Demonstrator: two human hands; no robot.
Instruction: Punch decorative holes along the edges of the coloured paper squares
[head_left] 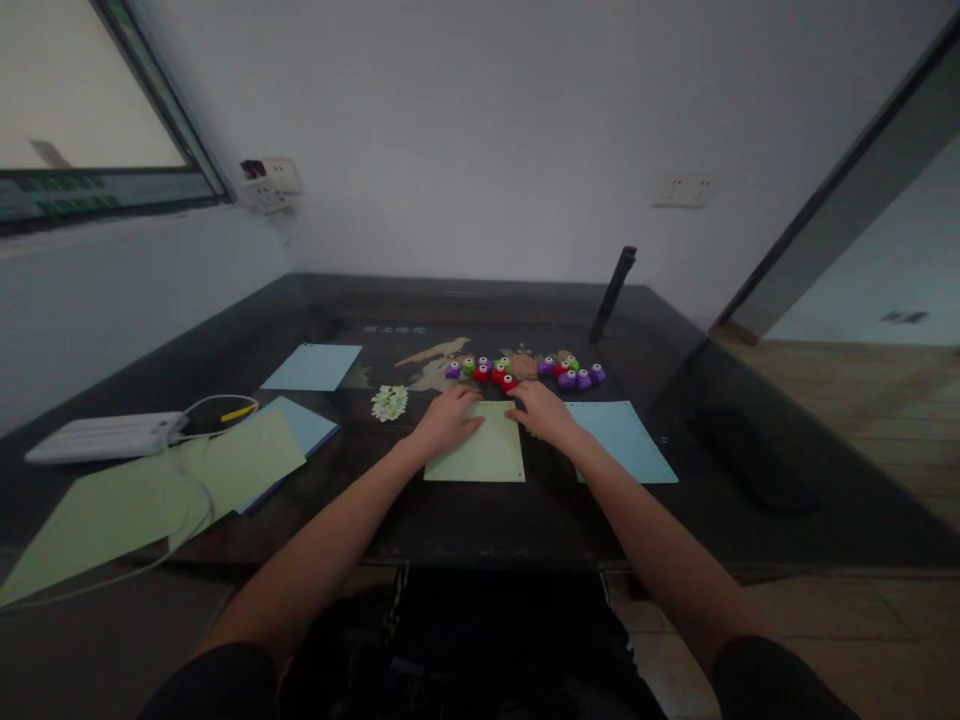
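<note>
Both bare forearms extended forward; left hand [448,414] and right hand [541,410] palm-down, fingers loosely spread, near together

The dark tabletop [465,520] carried green sheets [480,450] at centre and lower left, blue sheets [622,440], small colourful punches [525,372] and a white power bank [101,437].

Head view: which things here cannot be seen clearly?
- Far edge of the green sheet: covered by the left hand and right hand.
- Small coloured punches: too small to tell shapes.
- Pale heap of bits: blurred.
- Large green paper: cut off by the left edge.
</note>
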